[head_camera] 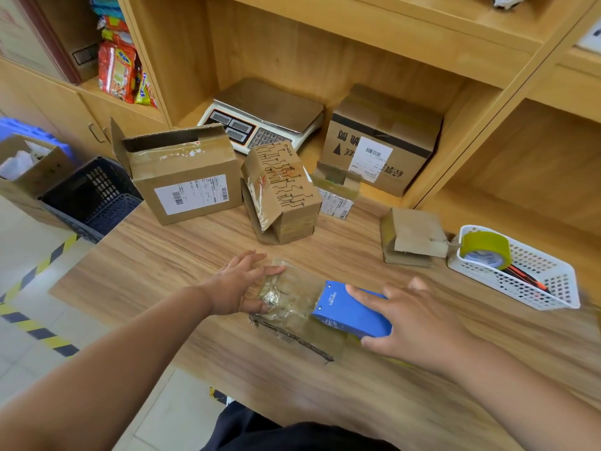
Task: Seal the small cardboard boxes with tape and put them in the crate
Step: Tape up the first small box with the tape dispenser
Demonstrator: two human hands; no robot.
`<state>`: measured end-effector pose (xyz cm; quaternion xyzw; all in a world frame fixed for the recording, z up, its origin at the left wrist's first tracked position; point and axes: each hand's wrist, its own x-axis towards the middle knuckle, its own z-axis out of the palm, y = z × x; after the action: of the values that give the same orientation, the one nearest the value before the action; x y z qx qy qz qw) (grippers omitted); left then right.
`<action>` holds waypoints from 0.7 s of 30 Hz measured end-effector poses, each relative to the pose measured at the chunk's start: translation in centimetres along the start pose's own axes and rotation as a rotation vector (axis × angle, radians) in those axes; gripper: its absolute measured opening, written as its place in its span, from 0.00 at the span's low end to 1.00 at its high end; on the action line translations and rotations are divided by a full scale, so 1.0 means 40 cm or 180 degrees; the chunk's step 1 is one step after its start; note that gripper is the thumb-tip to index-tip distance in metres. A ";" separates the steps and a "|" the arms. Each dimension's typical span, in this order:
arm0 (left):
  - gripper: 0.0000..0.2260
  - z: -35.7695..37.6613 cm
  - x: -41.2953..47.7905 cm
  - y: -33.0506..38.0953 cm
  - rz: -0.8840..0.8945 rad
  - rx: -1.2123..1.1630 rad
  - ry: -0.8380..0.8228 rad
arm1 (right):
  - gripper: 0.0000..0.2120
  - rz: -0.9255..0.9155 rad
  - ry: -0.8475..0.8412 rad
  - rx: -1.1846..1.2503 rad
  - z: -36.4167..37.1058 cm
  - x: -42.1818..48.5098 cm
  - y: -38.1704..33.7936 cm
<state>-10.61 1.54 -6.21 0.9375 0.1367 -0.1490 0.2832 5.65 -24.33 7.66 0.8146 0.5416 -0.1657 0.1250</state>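
Wooden counter [195, 262] fills the head view, with shelves behind it. The small box [292, 301], wrapped in crinkled tape, lies near the front edge, its long axis running from far-left to near-right. The left hand [237, 281] presses its left end with spread, unclenched fingers. The right hand [419, 323] lies nearly straight-fingered across a blue tool [344, 314], likely a tape cutter, resting on the box's right end.

The crate [94, 196] sits off the counter's left edge, so the left hand is nearer. Bare counter lies that way. An open box [182, 177] crowds the far side, and a tape roll [484, 247] stands in a white basket [553, 288] to the right.
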 end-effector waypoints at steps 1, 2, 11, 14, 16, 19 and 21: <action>0.35 0.001 0.001 0.001 -0.0006 -0.0004 -0.0014 | 0.34 0.0015 -0.0025 0.0008 0.008 -0.016 0.016; 0.35 0.001 0.001 0.002 -0.0007 -0.0005 -0.0009 | 0.34 0.0029 -0.0032 0.0019 0.016 -0.031 0.031; 0.39 0.005 0.003 0.001 0.0046 -0.0008 0.0048 | 0.32 -0.0003 0.0201 0.0209 0.078 -0.136 0.131; 0.39 0.006 0.003 0.005 0.0034 0.0011 0.0042 | 0.31 -0.0086 0.0242 0.0199 0.096 -0.151 0.142; 0.39 0.006 0.003 0.007 0.0016 0.0032 0.0041 | 0.33 -0.0095 0.0288 0.0227 0.108 -0.160 0.151; 0.38 0.006 0.002 0.010 0.0009 0.0042 0.0038 | 0.33 -0.0053 0.0362 0.0288 0.130 -0.168 0.159; 0.37 0.006 0.001 0.013 -0.0005 0.0026 0.0035 | 0.33 0.0001 0.0347 0.0336 0.143 -0.165 0.163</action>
<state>-10.44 1.01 -6.18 0.9394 0.1383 -0.1446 0.2785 8.54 -34.57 5.27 0.8280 0.5380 -0.1494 0.0522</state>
